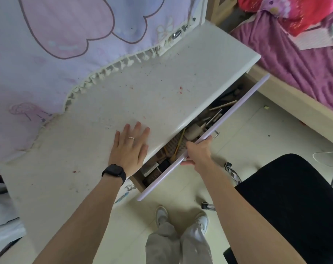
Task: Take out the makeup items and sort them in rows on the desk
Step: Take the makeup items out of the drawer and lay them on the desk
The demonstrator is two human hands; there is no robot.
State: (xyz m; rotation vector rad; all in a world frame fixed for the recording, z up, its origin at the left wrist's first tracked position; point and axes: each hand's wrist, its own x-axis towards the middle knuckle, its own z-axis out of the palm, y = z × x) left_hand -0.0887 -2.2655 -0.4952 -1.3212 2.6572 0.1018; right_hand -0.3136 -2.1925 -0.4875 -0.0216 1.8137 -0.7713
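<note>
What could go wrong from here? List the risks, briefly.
1. The right hand grips the top edge of the drawer; if it slides in, that hand could get pinched against the desk.
2. Loose sticks lie crosswise in the crowded drawer and may snag when lifted.
3. The desk looks speckled with dirt, which could soil items.

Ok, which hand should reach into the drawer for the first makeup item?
Probably the left hand: it lies flat and free on the desk edge, just above the open drawer, while the right hand is wrapped round the drawer front.
</note>
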